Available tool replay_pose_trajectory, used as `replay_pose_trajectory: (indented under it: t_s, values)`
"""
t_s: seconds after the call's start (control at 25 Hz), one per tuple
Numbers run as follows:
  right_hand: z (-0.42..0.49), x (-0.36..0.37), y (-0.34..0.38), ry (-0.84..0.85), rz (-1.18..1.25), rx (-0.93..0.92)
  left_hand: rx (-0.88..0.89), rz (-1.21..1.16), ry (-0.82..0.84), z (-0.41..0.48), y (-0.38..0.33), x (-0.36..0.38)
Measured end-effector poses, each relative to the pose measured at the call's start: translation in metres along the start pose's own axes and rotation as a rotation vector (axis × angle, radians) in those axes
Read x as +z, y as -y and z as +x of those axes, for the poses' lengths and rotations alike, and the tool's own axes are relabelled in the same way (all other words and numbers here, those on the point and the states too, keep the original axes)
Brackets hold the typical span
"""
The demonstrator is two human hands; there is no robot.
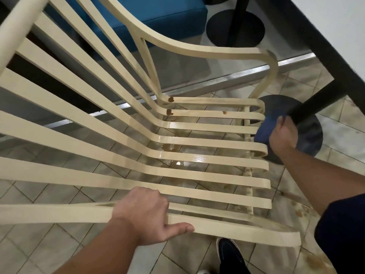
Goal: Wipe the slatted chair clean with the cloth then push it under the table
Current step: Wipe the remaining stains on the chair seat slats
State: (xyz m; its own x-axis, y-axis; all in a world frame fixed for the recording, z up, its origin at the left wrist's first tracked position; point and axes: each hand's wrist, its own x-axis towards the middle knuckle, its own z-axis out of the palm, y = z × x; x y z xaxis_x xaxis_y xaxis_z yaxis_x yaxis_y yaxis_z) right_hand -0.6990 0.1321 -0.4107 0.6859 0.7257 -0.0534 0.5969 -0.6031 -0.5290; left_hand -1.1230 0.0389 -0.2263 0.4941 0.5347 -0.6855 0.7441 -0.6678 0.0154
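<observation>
Item: slatted chair (197, 139), cream and glossy, standing on the tiled floor (59, 244) just beside the table (316, 46) and not yet under it. Soiling: brown spots (170, 99) on the two seat slats nearest the far armrest (197, 48), at the bend where seat meets back, with one smaller spot further toward the seat's front edge. The middle slats shine as if wet. Cloth (263, 133): dark blue, bunched against the curled slat ends at the seat's front edge. My right hand (284, 135): fingers curled round the cloth, holding it there. My left hand (144, 212): clasped over the near armrest (237, 230), thumb along its outer side. Surroundings: round black pedestal base (310, 135) just beyond the cloth, blue bench (158, 14) past the chair back, my dark shoe (231, 256) below the near armrest, tiles stained and wet-looking beneath the seat. Risks, as I judge them: the spots lie at the seat's back corner, well apart from the cloth, and could be missed. Wiping may push residue through the gaps onto the floor. On wet tiles my foot or the chair legs could skid during the push. The front legs could strike the pedestal base.
</observation>
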Motion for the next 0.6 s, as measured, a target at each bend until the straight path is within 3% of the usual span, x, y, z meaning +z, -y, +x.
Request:
replay_pose_trajectory:
  t_s: [0.08,0.2,0.32,0.4,0.6]
  values:
    - [0.007,-0.003,0.008,-0.143,0.086,0.102,0.000,0.002,-0.013,0.001,0.000,0.000]
    - [0.018,0.008,0.024,-0.177,-0.013,-0.018,0.007,0.007,-0.009,0.002,0.001,0.001]
    - [0.016,0.035,0.047,0.178,-0.186,-0.228,0.018,-0.001,0.012,0.001,0.000,-0.001]
    - [0.005,0.055,0.057,0.396,-0.363,-0.221,0.014,-0.017,0.027,0.001,0.000,-0.004]
    - [-0.025,0.072,0.081,0.490,-0.483,-0.233,0.033,-0.069,0.032,0.001,0.001,-0.006]
